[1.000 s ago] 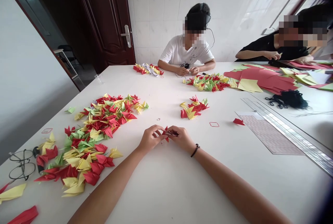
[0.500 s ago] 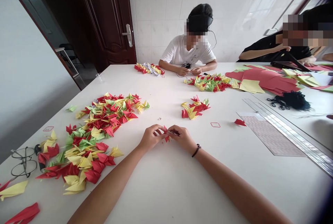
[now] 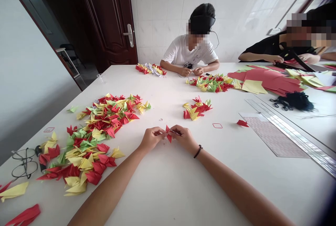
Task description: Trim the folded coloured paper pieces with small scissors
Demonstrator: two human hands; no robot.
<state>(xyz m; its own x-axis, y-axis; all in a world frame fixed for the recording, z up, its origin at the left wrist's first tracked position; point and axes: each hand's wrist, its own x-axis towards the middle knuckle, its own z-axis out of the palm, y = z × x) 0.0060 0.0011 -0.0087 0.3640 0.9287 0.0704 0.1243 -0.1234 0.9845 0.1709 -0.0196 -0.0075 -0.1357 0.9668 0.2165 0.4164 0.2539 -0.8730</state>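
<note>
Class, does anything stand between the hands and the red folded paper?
Nothing visible at the left hand, which touches the red folded paper. A thin tool seemingly bridges the right hand and the paper.

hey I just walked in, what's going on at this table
The left hand pinches a small red folded paper, while the right hand holds a thin tool close against it. A long pile of folded papers lies to the left, a smaller pile beyond the hands. Across the table sits a person in white.
</note>
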